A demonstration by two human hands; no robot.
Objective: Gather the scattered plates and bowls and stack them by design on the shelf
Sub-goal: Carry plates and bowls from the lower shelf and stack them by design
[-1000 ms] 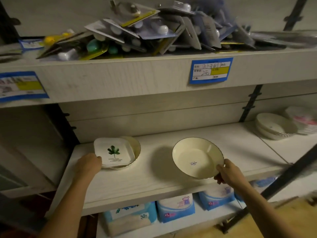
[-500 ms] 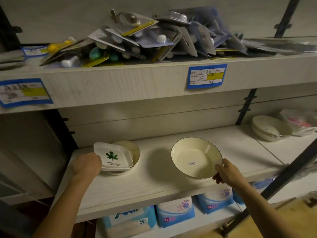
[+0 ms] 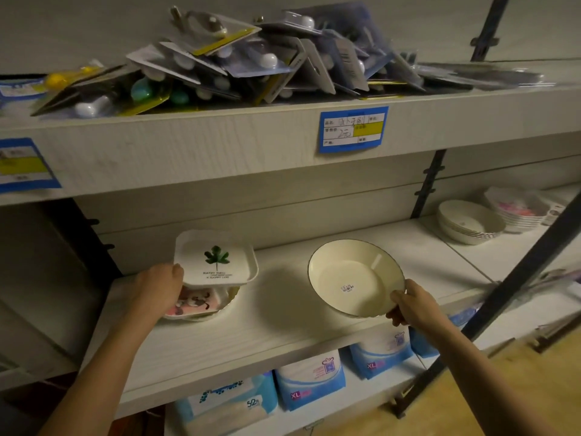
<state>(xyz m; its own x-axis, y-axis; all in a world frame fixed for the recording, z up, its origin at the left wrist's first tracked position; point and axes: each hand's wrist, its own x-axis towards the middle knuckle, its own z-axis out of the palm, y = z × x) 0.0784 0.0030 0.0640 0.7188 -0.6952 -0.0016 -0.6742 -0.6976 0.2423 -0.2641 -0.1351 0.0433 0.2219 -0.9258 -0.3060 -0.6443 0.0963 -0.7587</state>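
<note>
Gripping by rims | left hand holds edge of leaf plate | right hand pinches cream bowl, body beyond grip | likely stiff, slick, breakable.

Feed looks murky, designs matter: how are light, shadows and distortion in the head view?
Head view: dim light; round cream bowl in the right hand throws a soft shadow leftward on the white shelf; white square leaf-print plate in the left hand reads sharp; wide-angle bows shelf edges.
</note>
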